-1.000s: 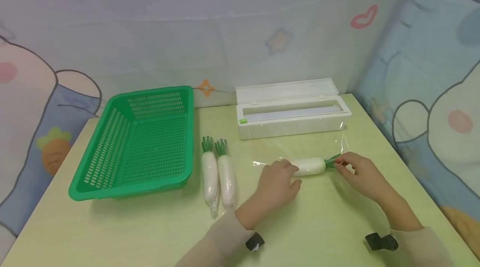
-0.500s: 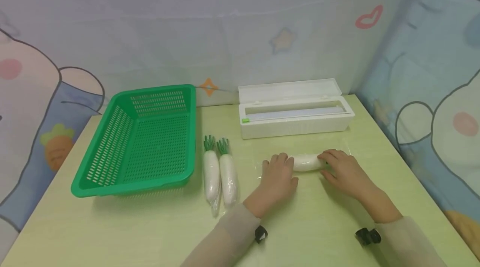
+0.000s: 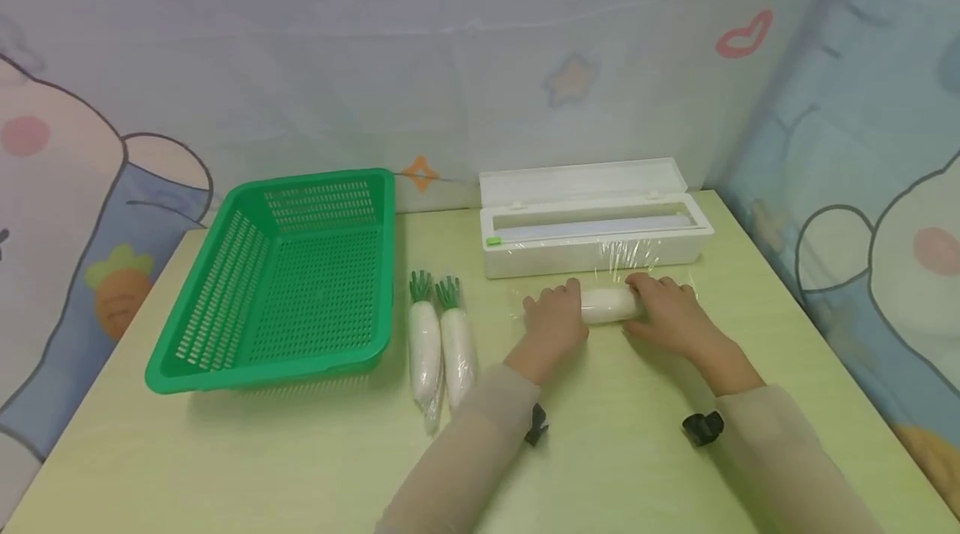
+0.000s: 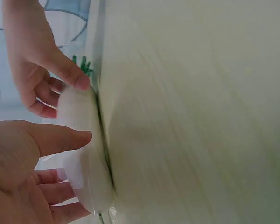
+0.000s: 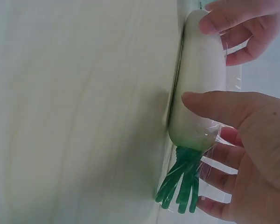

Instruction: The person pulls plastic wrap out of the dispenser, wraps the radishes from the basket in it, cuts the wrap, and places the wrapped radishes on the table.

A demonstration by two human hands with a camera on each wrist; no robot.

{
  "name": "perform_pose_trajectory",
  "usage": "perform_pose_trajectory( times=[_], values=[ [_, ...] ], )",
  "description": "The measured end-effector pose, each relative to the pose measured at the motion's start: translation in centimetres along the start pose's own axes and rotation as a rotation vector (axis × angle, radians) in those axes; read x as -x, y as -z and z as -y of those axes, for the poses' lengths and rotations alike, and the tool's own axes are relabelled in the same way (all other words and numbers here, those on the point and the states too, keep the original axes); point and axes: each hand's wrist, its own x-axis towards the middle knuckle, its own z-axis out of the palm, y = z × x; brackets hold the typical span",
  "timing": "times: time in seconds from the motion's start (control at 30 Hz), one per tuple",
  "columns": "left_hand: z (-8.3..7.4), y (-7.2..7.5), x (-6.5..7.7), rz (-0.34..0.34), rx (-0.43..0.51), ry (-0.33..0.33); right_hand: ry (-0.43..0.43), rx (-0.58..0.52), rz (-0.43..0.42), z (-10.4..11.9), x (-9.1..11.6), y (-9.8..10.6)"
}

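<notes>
A white radish [image 3: 607, 306] with cut green stalks [image 5: 182, 179] lies crosswise on the table, clear cling film [image 3: 630, 256] around it and stretching beyond its far side. My left hand [image 3: 553, 321] holds the root end, thumb on the near side and fingers over the far side. At the stalk end, my right hand [image 3: 670, 317] grips the radish in the same way, as the right wrist view shows. Stalks are hidden by that hand in the head view. Left of my left hand lie two film-wrapped radishes [image 3: 425, 351], side by side.
Behind the hands stands a white cling film dispenser [image 3: 592, 261], lid raised, with a roll inside and a green slider at its left end. A green slotted basket [image 3: 277, 376] sits at the left of the pale table [image 3: 300, 459]. A patterned cloth backs the table.
Both hands have moved forward, rolling the radish away towards the dispenser. My right hand has shifted from the stalk tips onto the radish body. The film now bunches up behind it.
</notes>
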Motion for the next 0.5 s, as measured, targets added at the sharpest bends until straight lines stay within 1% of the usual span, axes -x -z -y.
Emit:
perform_pose_trajectory(
  times=[0.1, 0.27, 0.37, 0.5],
  values=[
    [0.1, 0.1, -0.5, 0.001, -0.022, 0.006, -0.021, 0.004, 0.007, -0.1, -0.6, 0.0],
    [0.2, 0.3, -0.8, -0.017, -0.096, -0.013, -0.035, 0.028, 0.011, -0.3, -1.3, -0.1],
    [0.2, 0.4, -0.9, -0.02, -0.137, -0.019, -0.024, 0.045, -0.01, -0.4, -1.3, -0.1],
    [0.4, 0.5, -1.1, -0.009, -0.152, -0.027, 0.002, 0.064, -0.042, -0.5, -1.3, 0.0]
  ],
)
